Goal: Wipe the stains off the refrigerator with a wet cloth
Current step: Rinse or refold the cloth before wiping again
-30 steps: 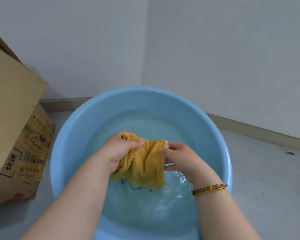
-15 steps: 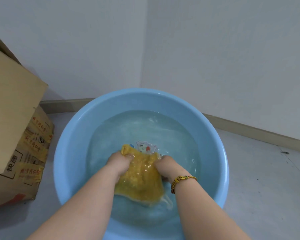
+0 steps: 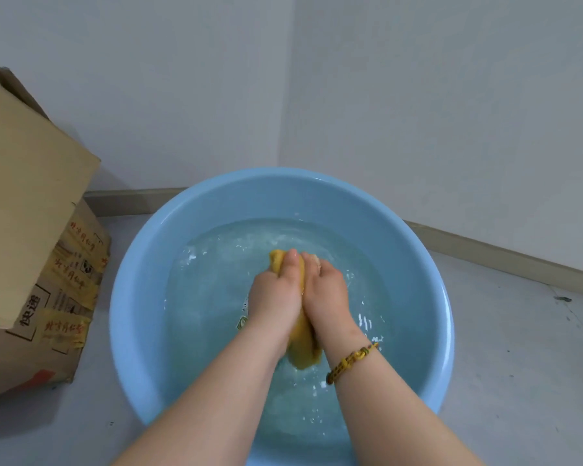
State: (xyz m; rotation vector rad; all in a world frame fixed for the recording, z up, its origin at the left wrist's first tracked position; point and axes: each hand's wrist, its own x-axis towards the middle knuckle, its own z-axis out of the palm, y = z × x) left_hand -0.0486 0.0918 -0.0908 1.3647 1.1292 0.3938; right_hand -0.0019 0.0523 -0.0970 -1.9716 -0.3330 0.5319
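Here, the cloth (image 3: 304, 350) was bunched into a yellow roll between the two hands, over the water (image 3: 212, 284) in the basin (image 3: 132, 297). The left hand (image 3: 275, 292) was clenched round the roll's left side, its thumb lying along the top and its fingers curled under, out of sight. The right hand (image 3: 327, 292) gripped the right side in the same way, thumb beside thumb — the two hands touched along their inner edges. A yellow tip of the cloth stuck out beyond the thumbs at the far end. A thicker lump hung out below the wrists at the near end, at or just above the surface; I could not tell which. The water was ruffled, with white flecks around the hands. A braided yellow bracelet (image 3: 350, 361) sat on the right wrist. The basin was round and pale blue, and stood on a grey floor (image 3: 519, 381) in the corner of two white walls (image 3: 451, 112). To its left stood a cardboard box (image 3: 31, 203) — taped in yellow with red print, near the basin's rim but not plainly touching it.
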